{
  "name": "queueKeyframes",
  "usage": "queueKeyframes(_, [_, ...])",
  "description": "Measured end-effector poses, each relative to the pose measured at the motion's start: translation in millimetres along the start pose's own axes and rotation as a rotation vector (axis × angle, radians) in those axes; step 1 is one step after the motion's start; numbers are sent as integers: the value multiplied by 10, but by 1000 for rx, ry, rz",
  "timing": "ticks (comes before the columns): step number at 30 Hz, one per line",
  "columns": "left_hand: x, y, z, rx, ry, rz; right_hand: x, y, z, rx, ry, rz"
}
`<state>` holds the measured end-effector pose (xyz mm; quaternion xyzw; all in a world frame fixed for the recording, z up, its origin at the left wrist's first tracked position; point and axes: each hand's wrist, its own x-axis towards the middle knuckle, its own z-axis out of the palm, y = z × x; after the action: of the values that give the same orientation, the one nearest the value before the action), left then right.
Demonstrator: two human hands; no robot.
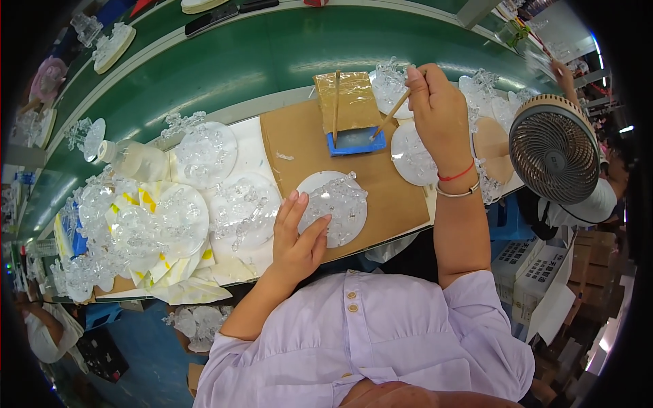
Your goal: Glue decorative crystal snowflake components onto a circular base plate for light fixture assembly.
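Note:
My right hand (439, 112) pinches a thin wooden stick (393, 113), its lower end in a small blue tray (360, 144). A second wooden stick (337, 102) stands in the same tray, leaning on a block wrapped in brown tape (348, 100). In front of me a round white disc (345, 230) carries a cluster of clear plastic pieces (335, 200). At its left edge lies my left hand (298, 238), open, fingers stretched and thumb apart; whether it presses on the disc I cannot tell.
Brown cardboard (381, 190) covers the work surface. More white discs with clear pieces (245, 204) crowd the left, near a translucent bottle (139, 160). A round black fan (554, 153) stands at the right. Behind runs a green conveyor belt (272, 58). Cartons (534, 272) stack below right.

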<state>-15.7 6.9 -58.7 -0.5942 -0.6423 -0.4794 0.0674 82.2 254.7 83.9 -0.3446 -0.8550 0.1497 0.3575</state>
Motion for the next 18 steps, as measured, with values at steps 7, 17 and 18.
queueKeyframes(7, [-6, 13, -11, 4, -24, 10, -116, 52, 32, 10, 6, 7])
queueKeyframes(17, [-5, 8, -7, 11, -22, 11, -340, 57, 172, 70, -63, -77])
queueKeyframes(18, [-6, 5, -5, 7, -20, 11, -346, 72, 178, 70, -49, -93])
